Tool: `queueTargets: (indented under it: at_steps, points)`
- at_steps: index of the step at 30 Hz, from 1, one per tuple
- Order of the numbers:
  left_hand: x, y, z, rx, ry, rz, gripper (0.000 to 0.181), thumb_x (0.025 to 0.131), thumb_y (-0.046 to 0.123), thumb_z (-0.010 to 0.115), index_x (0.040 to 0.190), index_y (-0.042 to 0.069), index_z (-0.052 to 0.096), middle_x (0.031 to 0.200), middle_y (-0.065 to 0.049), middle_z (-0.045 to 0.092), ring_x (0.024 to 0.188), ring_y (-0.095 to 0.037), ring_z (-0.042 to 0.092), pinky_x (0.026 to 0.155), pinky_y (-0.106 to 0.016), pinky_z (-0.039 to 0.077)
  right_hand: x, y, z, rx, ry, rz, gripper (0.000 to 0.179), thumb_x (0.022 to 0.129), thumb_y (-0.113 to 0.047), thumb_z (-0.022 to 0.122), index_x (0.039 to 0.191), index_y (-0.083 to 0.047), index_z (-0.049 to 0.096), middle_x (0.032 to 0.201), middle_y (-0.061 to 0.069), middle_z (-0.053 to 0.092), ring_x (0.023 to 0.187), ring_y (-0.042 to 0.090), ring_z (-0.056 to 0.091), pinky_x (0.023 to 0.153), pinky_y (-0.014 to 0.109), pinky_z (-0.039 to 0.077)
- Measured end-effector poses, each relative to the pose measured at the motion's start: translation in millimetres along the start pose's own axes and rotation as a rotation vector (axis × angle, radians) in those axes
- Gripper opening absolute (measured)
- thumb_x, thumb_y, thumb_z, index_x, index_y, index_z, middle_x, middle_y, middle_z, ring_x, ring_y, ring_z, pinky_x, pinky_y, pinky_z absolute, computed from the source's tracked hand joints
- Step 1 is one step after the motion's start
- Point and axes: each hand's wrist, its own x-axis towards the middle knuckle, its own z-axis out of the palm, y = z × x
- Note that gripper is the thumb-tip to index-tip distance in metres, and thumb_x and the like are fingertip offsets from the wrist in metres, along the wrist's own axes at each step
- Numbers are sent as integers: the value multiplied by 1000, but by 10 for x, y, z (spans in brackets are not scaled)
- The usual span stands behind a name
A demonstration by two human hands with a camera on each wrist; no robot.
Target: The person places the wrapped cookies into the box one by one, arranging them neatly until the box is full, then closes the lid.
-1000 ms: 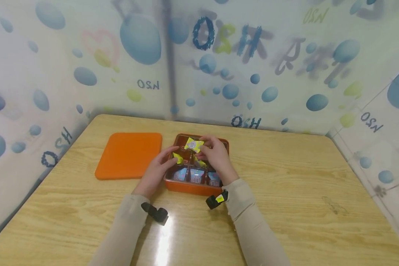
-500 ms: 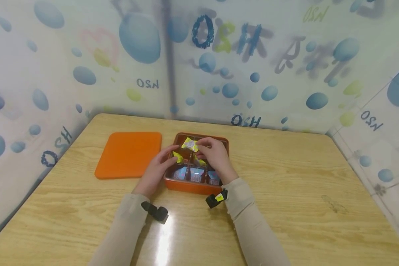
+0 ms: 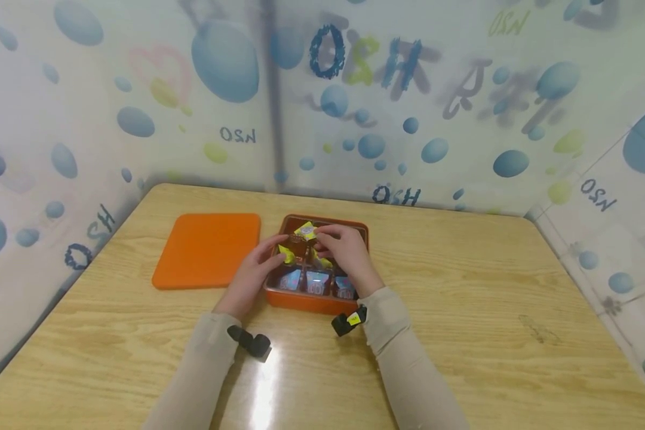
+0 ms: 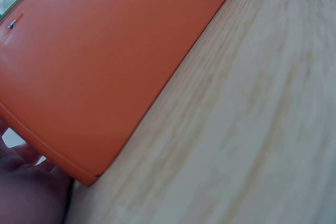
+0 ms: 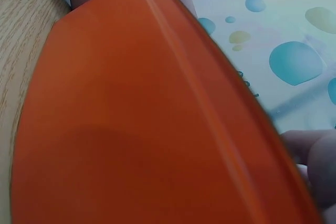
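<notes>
An orange-red box (image 3: 312,305) with a brown divided inside stands mid-table. My left hand (image 3: 253,275) holds its left side, the thumb over the rim beside a yellow-wrapped candy (image 3: 286,255). In the left wrist view, the fingers (image 4: 29,153) lie against the box's end wall. My right hand (image 3: 349,252) pinches another yellow-wrapped candy (image 3: 305,231) over a back-left compartment. A third yellow wrapper (image 3: 321,260) lies in the middle compartment, partly under that hand. Blue-wrapped candies (image 3: 317,282) fill the front row. The right hand hides the back-right compartments.
A flat orange lid (image 3: 206,251) lies on the wooden table (image 3: 489,316) to the left of the box. Behind and at both sides rise walls (image 3: 451,71) with a blue bubble pattern. Each wrist bears a small black camera (image 3: 249,342).
My right hand has shifted slightly left and lowered the pinched candy toward the back-left compartment, the wrapper turning a little. The left hand and the box have stayed in place.
</notes>
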Motion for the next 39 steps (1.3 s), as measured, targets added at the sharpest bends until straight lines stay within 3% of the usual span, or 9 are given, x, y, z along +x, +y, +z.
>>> queueTargets:
  at_steps: [10,25,39]
  points:
    - [-4,-1,-5,0,-6,-4,38,87,31,56,125,30,50,141,9,30,132,-17,18,106,-45,16,-4,-10,16,-36,-58,-22,27,88,-27,56,110,-13,62,102,0,61,88,18,60,67,30,52]
    - [-11,-2,-3,2,-5,4,39,87,31,57,126,28,50,141,8,30,132,-18,19,106,-44,16,-20,25,4,-172,-137,-63,40,86,-38,57,122,-23,53,115,-5,55,74,21,62,68,31,51]
    - [-3,-9,-6,1,-17,15,39,88,31,56,126,28,50,140,8,31,132,-17,19,106,-44,16,-28,16,7,-200,-202,-92,40,87,-40,54,123,-23,52,116,-5,55,76,17,62,70,32,51]
